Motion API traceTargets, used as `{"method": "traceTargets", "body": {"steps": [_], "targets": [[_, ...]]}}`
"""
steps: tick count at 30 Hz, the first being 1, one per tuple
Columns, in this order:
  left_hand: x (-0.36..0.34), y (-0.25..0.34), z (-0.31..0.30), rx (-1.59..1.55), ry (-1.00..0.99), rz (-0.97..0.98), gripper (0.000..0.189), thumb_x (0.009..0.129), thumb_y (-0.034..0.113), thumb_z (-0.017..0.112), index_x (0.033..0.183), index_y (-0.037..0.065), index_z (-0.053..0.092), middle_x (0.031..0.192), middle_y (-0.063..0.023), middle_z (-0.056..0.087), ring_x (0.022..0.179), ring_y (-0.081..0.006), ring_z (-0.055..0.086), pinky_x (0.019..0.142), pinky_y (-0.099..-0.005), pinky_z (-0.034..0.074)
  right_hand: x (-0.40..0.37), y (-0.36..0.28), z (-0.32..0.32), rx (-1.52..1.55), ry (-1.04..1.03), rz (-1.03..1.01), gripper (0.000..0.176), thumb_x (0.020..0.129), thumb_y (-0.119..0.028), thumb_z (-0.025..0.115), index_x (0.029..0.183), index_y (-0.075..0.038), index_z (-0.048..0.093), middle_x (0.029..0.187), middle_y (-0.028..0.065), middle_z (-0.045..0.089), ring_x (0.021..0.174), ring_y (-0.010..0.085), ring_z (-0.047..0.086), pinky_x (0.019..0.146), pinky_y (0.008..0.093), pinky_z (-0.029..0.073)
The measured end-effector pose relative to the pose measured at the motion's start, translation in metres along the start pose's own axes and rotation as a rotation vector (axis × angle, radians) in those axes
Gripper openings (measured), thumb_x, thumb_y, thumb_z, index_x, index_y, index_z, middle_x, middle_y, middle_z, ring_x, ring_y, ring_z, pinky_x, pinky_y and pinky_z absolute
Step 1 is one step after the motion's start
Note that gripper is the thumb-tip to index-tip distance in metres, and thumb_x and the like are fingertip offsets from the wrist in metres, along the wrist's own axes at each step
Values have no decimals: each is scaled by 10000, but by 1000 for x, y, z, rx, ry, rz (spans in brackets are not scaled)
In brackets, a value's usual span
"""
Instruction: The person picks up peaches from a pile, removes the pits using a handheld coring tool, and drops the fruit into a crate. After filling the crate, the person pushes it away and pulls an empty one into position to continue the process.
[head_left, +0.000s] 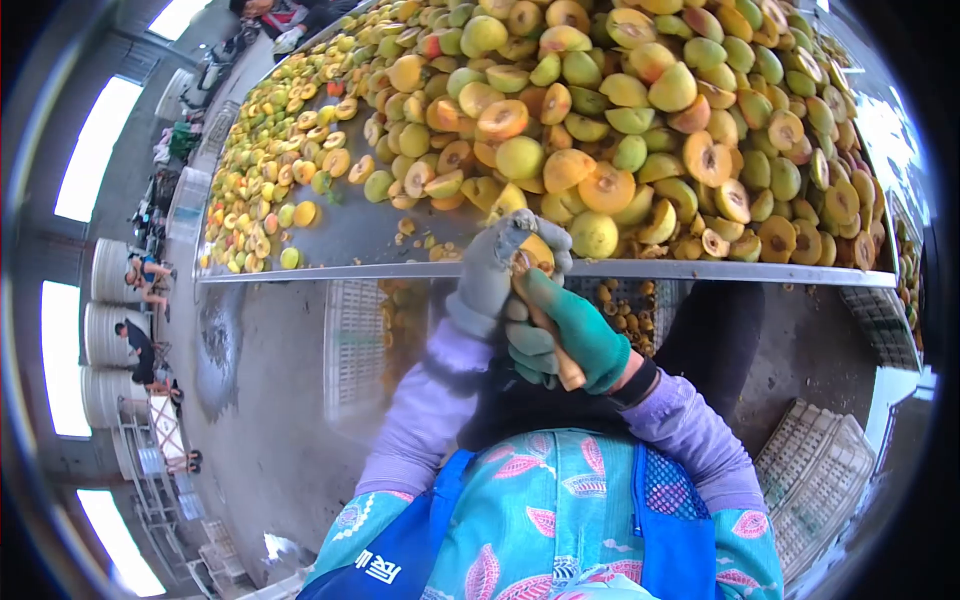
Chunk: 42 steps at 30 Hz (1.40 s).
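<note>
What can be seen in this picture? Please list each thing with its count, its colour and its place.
Table: one, grey, in front
Fruit: uncountable, yellow-green-orange, heaped on table
Lower fruit: uncountable, yellow-brown, under table
Crates: at least two, pale, under table and lower right
Tubs: several, whitish, far left
People: several, mixed clothing, far left and top left
Held fruit piece: one, yellow-orange, left hand
Tool handle: one, tan, right hand
Gloved hands: two, left grey, right green, centre
</note>
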<state>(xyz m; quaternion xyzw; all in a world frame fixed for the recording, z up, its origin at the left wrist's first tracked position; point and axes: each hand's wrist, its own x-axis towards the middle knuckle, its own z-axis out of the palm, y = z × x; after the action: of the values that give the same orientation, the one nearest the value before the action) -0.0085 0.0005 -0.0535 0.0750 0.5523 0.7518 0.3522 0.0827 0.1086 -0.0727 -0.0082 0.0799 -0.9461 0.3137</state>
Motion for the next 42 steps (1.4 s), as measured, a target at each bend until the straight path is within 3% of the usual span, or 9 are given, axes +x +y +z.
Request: {"method": "traceTargets", "body": {"steps": [7,8,12,19,25,30,33,37,42], "targets": [[-41,1,-35,-241,439,292,467,921,472,489,1100,58,609,886,-89,633,728,-203,615,608,-288,523,2,9,21,-30,-38,40,391,972,-512,395,893,-140,485,557,-57,393,425,89,365,441,255,330],[-56,16,-70,-652,93,150,330,939,301,510,1052,3,598,937,-118,651,767,-226,622,640,-341,519,-6,5,23,-166,81,-30,392,966,-517,410,901,-139,489,563,-52,398,432,92,374,440,255,334],[-40,50,-162,1363,669,326,324,838,262,615,1079,46,615,1099,-150,603,963,-291,577,839,-381,474,-21,-13,-7,-36,518,-98,361,949,-481,481,931,-123,525,635,5,497,500,115,468,452,256,395],[90,53,-192,2078,118,414,504,712,118,639,1209,98,554,1135,-161,565,1077,-381,531,915,-434,456,-28,-3,-5,-468,639,-212,395,936,-486,514,946,-92,544,628,-9,501,481,106,469,430,229,389],[27,52,-177,1729,557,253,390,814,204,644,1172,65,571,946,-163,612,845,-321,625,734,-413,515,-10,0,-16,-857,685,-518,316,962,-390,498,911,-83,554,608,-6,494,478,106,469,423,239,372],[-30,33,-103,-48,262,83,504,963,473,473,1199,37,565,863,-51,608,727,-125,583,649,-259,488,27,21,12,-1742,488,-821,204,910,-234,607,994,-58,545,667,139,609,560,349,601,490,425,467],[-28,9,-35,-100,289,127,490,962,459,482,1173,23,561,848,-71,619,703,-158,589,645,-282,501,36,20,-4,-1861,671,-729,211,921,-252,589,939,-58,508,648,153,589,542,343,591,463,429,443],[-25,-13,-37,1089,278,655,241,964,176,485,1129,22,570,998,-69,641,876,-163,622,788,-290,515,20,14,-14,-1754,782,-628,216,932,-258,570,906,-59,489,619,156,563,518,335,574,448,432,419],[-12,-19,-29,664,226,531,333,966,269,468,1123,-3,578,946,-106,648,837,-179,628,763,-295,520,14,16,-21,-1709,763,-758,204,942,-250,556,919,-59,488,611,151,559,514,329,573,442,426,411]]}}
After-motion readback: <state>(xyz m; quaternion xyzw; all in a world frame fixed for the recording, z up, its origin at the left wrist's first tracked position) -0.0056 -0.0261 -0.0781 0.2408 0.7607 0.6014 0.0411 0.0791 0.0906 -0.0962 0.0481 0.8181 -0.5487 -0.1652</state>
